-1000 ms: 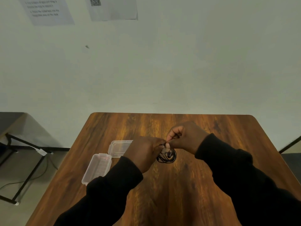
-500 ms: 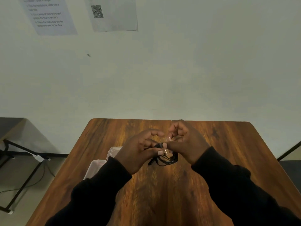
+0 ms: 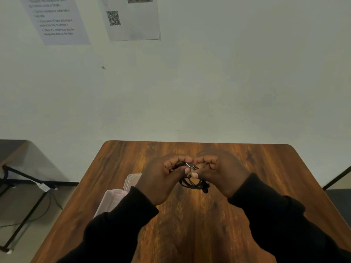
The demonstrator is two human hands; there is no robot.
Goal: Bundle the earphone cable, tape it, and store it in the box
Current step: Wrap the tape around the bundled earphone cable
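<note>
A coiled black earphone cable point(image 3: 191, 182) hangs between my two hands above the middle of the wooden table point(image 3: 199, 224). My left hand point(image 3: 163, 179) and my right hand point(image 3: 222, 173) both pinch the top of the bundle, thumbs nearly touching, where a shiny strip that looks like tape point(image 3: 190, 165) crosses it. The lower loops dangle free below my thumbs. A clear plastic box point(image 3: 115, 196) with its lid open lies on the table to the left, partly hidden by my left forearm.
The table stands against a pale wall with two printed sheets point(image 3: 131, 18) stuck high up. A dark metal frame with a cable point(image 3: 24, 186) stands on the floor to the left. Another dark frame edge point(image 3: 338, 177) shows at the right.
Both hands have risen and moved a little farther from me with the bundle. My fingers have turned around its top, and my left forearm now covers more of the box.
</note>
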